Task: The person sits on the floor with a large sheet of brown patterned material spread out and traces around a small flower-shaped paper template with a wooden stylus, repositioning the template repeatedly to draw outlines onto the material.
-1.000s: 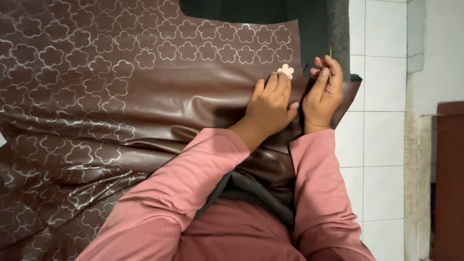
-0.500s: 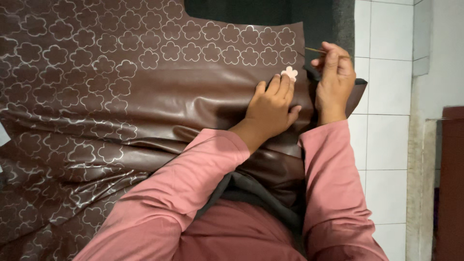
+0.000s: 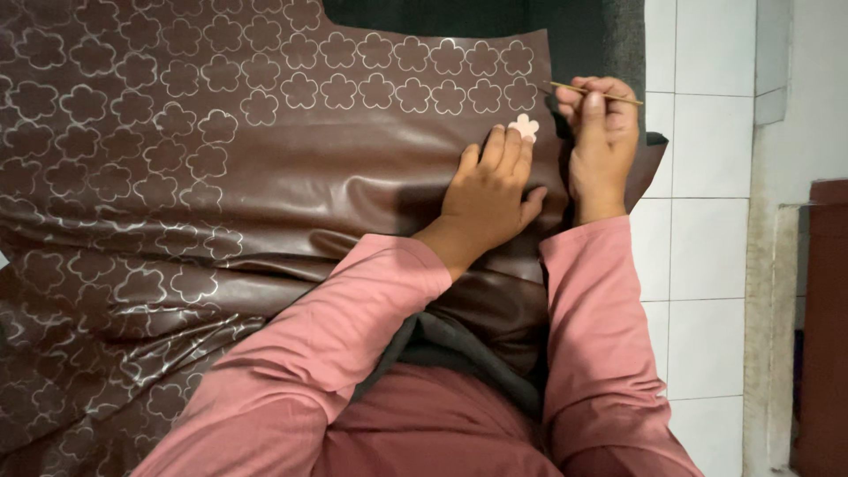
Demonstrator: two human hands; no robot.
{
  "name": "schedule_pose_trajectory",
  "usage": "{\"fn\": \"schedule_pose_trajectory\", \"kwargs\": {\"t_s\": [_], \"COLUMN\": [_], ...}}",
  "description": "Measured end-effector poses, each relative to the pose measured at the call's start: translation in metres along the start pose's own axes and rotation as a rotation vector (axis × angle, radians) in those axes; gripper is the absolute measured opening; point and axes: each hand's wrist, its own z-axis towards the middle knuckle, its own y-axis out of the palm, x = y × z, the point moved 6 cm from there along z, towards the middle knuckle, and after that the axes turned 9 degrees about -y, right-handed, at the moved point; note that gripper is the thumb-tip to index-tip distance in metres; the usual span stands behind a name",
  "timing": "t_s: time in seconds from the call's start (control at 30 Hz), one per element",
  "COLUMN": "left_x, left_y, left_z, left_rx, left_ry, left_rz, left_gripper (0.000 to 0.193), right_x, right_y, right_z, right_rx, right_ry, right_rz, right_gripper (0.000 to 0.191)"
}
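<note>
A brown glossy sheet (image 3: pixel 265 177) lies across my lap, covered in rows of silver-outlined flower shapes. My left hand (image 3: pixel 488 190) rests flat on it, fingertips pressing a small pale flower-shaped template (image 3: pixel 523 127) near the sheet's right edge. My right hand (image 3: pixel 601 141) is just to the right of the template, fingers closed around a thin yellowish pen (image 3: pixel 594 92) held roughly level above the sheet's edge. Both arms wear pink sleeves.
White wall tiles (image 3: pixel 698 230) run down the right side. A dark brown object (image 3: pixel 826 327) stands at the far right edge. A dark surface (image 3: pixel 495 18) shows beyond the sheet's top edge.
My right hand has lifted away from the sheet and turned, raising the pen off the surface. My left hand still holds the template in the same spot.
</note>
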Motion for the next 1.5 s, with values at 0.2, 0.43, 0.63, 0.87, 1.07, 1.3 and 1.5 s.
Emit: {"fn": "schedule_pose_trajectory", "kwargs": {"t_s": [0.2, 0.43, 0.63, 0.87, 1.07, 1.3, 1.5], "left_x": [0.0, 0.001, 0.001, 0.002, 0.002, 0.003, 0.003], "left_y": [0.003, 0.001, 0.001, 0.004, 0.006, 0.007, 0.014], "left_z": [-0.002, -0.001, -0.002, -0.001, -0.002, -0.004, 0.0], "left_rx": [-0.012, -0.009, -0.019, -0.022, -0.041, -0.007, -0.089], "left_ry": [-0.006, -0.011, 0.001, 0.0, 0.019, 0.032, 0.029], "left_rz": [-0.018, -0.024, 0.005, 0.032, 0.062, 0.069, 0.074], "left_gripper": [0.073, 0.075, 0.074, 0.075, 0.075, 0.074, 0.076], "right_x": [-0.005, -0.008, -0.01, -0.017, -0.025, -0.029, -0.033], "right_y": [0.009, 0.013, 0.013, 0.024, 0.03, 0.035, 0.037], "right_z": [-0.005, -0.005, -0.004, -0.016, -0.015, -0.017, -0.016], "right_rx": [-0.041, -0.05, -0.011, -0.049, -0.068, -0.1, -0.089], "right_ry": [-0.003, -0.021, -0.088, -0.179, -0.214, -0.159, -0.216], "right_rz": [-0.051, -0.112, -0.115, -0.372, -0.361, -0.457, -0.572], "right_gripper": [0.017, 0.014, 0.01, 0.009, 0.008, 0.004, 0.004]}}
